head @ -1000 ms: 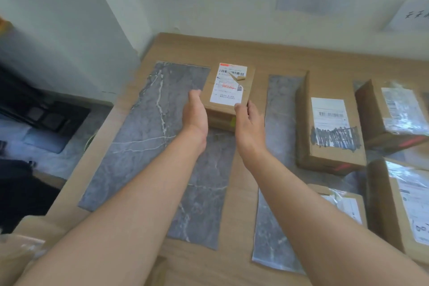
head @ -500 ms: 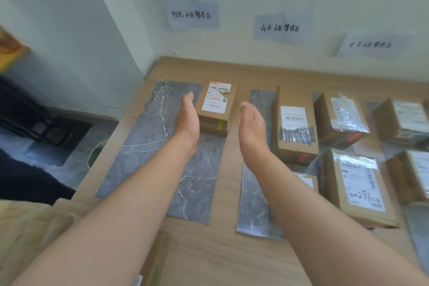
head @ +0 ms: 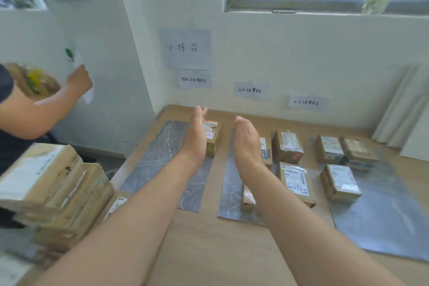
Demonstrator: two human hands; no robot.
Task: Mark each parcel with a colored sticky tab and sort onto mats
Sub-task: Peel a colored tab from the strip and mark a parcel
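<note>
Wooden tabletop runs under a white wall hung with handwritten paper signs. At the near left waits a stack of brown parcels, with another person's hand busy at the wall behind it. Next comes the left mat, then your left hand, which a second ago gripped the small parcel and has now let go, fingers straight and palm turned inward. That parcel lies at the far right corner of the left mat, with a greenish tab showing on its near side. Your right hand has likewise come off it and hangs flat and empty, palm facing the other hand, above the middle mat. Farther right, more parcels sit on the middle mat and on the right mat. I judge this parcel marked and sorted, and the stack at your left looks like the source of the next one.
</note>
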